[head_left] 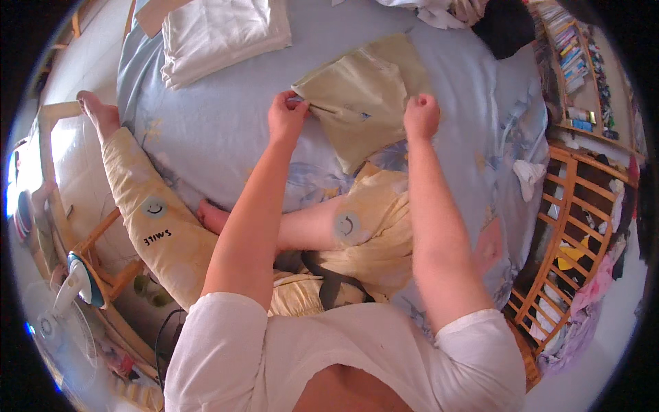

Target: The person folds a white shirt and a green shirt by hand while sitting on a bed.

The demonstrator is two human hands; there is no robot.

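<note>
An olive-green cloth garment (360,93), with a small blue mark on it, lies partly folded on the bed before me. My left hand (287,115) pinches its left corner, fingers closed on the fabric. At the garment's right edge, my right hand (421,117) is closed with its fingertips on the cloth. The fabric between both hands is slightly creased, and its lower point hangs toward my bent leg. Its exact kind is hard to tell in this folded state.
A folded white cloth (226,38) rests at the far left of the blue bedsheet (220,120). Black cloth (504,29) lies at the far right. Wooden slatted rails (573,233) and a bookshelf (573,58) stand to the right. A fan (65,323) is at the lower left.
</note>
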